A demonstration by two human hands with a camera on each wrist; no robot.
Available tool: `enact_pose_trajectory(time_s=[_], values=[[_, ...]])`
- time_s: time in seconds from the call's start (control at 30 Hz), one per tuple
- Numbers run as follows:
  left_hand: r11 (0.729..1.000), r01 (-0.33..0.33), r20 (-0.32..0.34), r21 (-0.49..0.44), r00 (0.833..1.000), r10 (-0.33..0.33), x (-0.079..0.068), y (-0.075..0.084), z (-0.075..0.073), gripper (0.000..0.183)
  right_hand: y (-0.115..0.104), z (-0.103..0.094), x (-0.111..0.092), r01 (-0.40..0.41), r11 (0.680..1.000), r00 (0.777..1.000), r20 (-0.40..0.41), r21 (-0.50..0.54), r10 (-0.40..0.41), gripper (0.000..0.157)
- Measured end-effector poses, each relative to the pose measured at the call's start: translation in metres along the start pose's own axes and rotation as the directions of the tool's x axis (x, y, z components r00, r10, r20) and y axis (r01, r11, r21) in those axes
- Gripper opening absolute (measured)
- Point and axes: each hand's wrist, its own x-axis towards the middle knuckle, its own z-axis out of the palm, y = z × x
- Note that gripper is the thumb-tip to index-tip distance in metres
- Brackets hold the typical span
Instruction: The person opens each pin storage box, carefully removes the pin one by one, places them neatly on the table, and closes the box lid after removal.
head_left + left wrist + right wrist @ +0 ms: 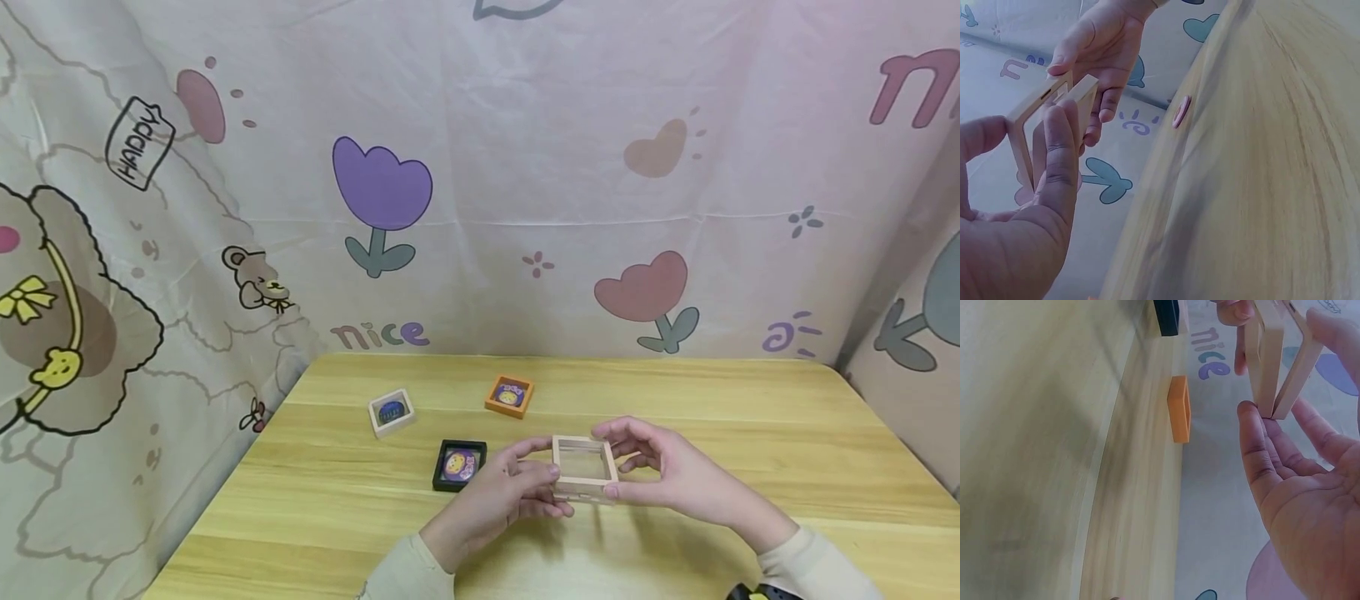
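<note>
Over the table (300,517) from where I stand, both hands hold the pale frame up between them — the left hand (512,486) pinching one side, the right hand (671,471) gripping the other — its two halves parted in a narrow V. Just beside the left hand lies the black frame (437,467); the orange frame (506,410) and white frame (395,427) lie farther back.
</note>
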Motion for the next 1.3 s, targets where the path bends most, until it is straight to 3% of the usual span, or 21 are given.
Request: enact_pose_trajectory(time_s=[0.47,1.0,1.13,1.3], values=[[1.000,-0.004,-0.015,-0.008,1.000,0.004,0.005,0.000,0.010,0.069,-0.005,-0.003,-0.010,0.008,0.998,1.000,-0.017,-0.056,-0.009,0.059],[1.000,0.002,-0.015,0.018,1.000,-0.001,0.015,-0.007,0.019,0.072,0.000,-0.008,-0.020,0.046,0.975,0.999,-0.016,-0.217,-0.051,0.072],[1.000,0.007,-0.010,0.029,1.000,-0.007,0.019,-0.008,0.019,0.070,0.000,-0.009,-0.020,0.045,0.950,0.998,-0.026,-0.308,-0.056,0.071],[0.999,0.000,-0.026,0.046,1.000,0.001,0.023,-0.010,0.021,0.068,-0.002,-0.008,-0.017,0.008,0.890,0.998,-0.045,-0.456,-0.032,0.072]])
